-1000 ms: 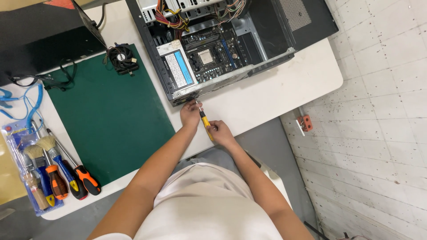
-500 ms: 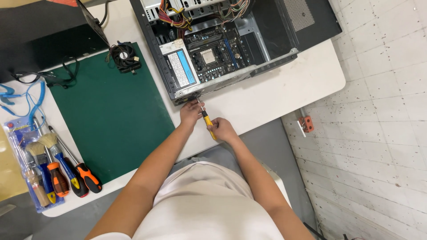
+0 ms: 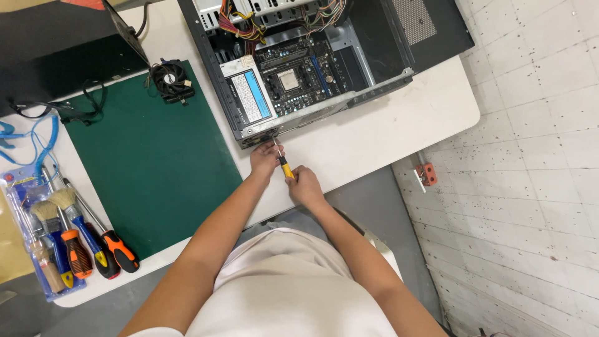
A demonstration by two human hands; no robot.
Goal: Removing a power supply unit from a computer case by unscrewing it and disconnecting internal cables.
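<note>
Where the 2 forearms rise from the bottom of the frame, they meet just above centre at the near edge of the white table. The right hand is closed around the yellow handle of a small screwdriver, and the shaft slants up and left toward the near lower corner of the open computer case. The left hand lies just left of the shaft with its fingers curled at the tip of the tool, close against the case edge; whether it pinches anything cannot be told. The screwdriver sits between the 2 hands, its tip at the metal rim of the case.

To the left, a green mat covers the middle of the table. At the lower left, a clear tool pack holds brushes, and screwdrivers with orange and black handles lie beside it, overlapping the mat's corner. A blue strap curls at the left edge.

Farther up, a small black fan rests at the mat's top right corner, just left of the case. Inside the case, the motherboard lies flat with a labelled box to its left and coloured wires at the top. A black box fills the upper left. On the tiled floor at the right, a small orange object lies near the table.
</note>
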